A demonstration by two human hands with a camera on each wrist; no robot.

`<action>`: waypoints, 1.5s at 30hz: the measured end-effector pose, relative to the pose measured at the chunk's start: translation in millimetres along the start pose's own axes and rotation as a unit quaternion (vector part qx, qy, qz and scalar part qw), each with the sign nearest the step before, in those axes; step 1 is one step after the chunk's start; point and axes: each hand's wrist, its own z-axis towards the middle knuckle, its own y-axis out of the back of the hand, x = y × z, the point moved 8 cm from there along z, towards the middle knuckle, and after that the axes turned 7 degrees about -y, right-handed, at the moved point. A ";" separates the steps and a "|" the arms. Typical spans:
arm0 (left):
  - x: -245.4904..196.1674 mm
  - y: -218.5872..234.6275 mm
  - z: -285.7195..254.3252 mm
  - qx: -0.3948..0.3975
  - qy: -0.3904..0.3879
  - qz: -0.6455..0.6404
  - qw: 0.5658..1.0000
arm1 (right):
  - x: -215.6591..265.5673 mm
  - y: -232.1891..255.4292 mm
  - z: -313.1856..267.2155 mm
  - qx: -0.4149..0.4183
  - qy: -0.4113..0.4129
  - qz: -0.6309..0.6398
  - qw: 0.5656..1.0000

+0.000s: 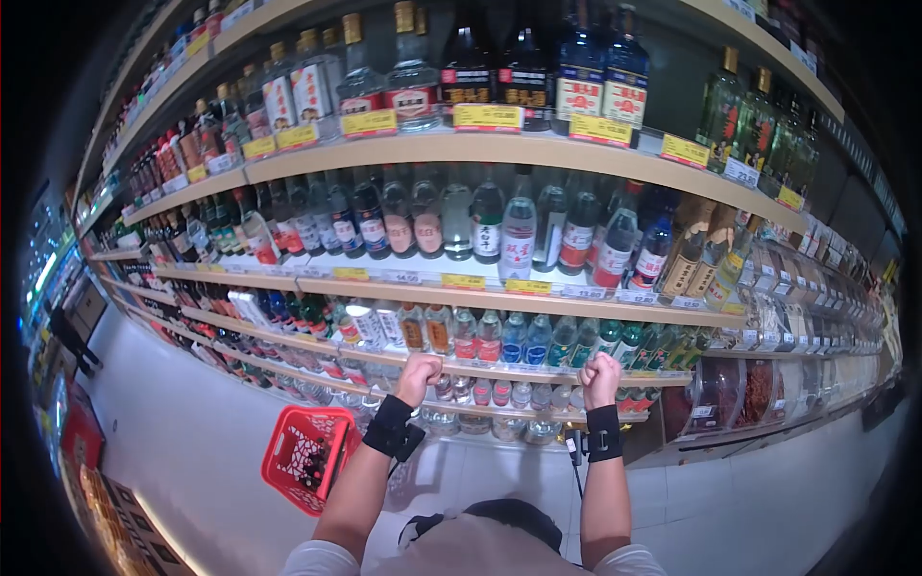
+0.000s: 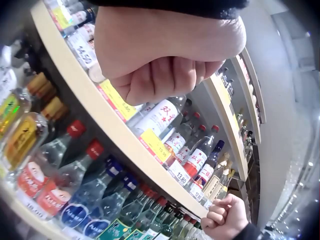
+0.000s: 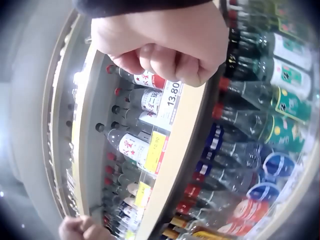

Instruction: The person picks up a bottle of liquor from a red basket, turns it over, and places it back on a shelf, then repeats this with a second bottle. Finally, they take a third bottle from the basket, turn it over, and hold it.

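Both hands are held out in front of the shelves as fists. My left hand (image 1: 419,377) has its fingers curled into the palm with nothing in it; the left wrist view shows the folded fingers (image 2: 162,77) up close. Level with it on the right, my right hand (image 1: 601,378) is a fist too, its curled fingers (image 3: 165,62) holding nothing. Behind the fists stand rows of glass liquor bottles: amber-labelled bottles (image 1: 438,329) near the left hand, green bottles (image 1: 631,338) near the right. A clear bottle with a red-and-white label (image 1: 519,235) stands on the shelf above.
A red shopping basket (image 1: 279,461) with dark bottles inside is on the floor at the left. Yellow price tags (image 1: 488,118) line the shelf edges (image 1: 403,151). Clear bulk-food bins (image 1: 715,394) stand at the right. Another person (image 1: 69,336) is far off in the left aisle.
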 end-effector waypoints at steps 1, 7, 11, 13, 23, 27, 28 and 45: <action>9.5 16.1 -23.8 -0.022 0.022 -0.005 1.000 | -7.8 -6.3 -8.9 0.015 -0.003 0.004 1.000; 15.9 94.7 -159.9 -0.213 0.044 0.028 0.976 | -49.3 -18.8 -88.0 -0.097 -0.044 -0.118 0.987; 28.5 124.2 -228.1 -0.250 0.073 0.085 0.962 | -102.2 -6.4 -146.3 -0.130 -0.120 -0.098 0.979; 30.3 127.9 -258.5 -0.273 0.087 0.002 0.958 | -127.4 1.0 -172.1 -0.118 -0.135 -0.162 0.970; 30.3 151.3 -350.8 -0.332 0.120 -0.027 0.935 | -157.1 -17.2 -234.9 -0.073 -0.175 -0.317 0.929; 8.3 152.1 -387.2 -0.374 0.084 -0.008 0.924 | -163.5 1.7 -243.6 -0.108 -0.189 -0.315 0.924; 7.3 149.3 -397.6 -0.383 0.088 -0.010 0.919 | -165.6 9.1 -247.4 -0.109 -0.184 -0.333 0.918; -28.7 83.1 -513.4 -0.448 0.125 0.028 0.885 | -194.8 82.4 -327.0 -0.033 -0.314 -0.289 0.904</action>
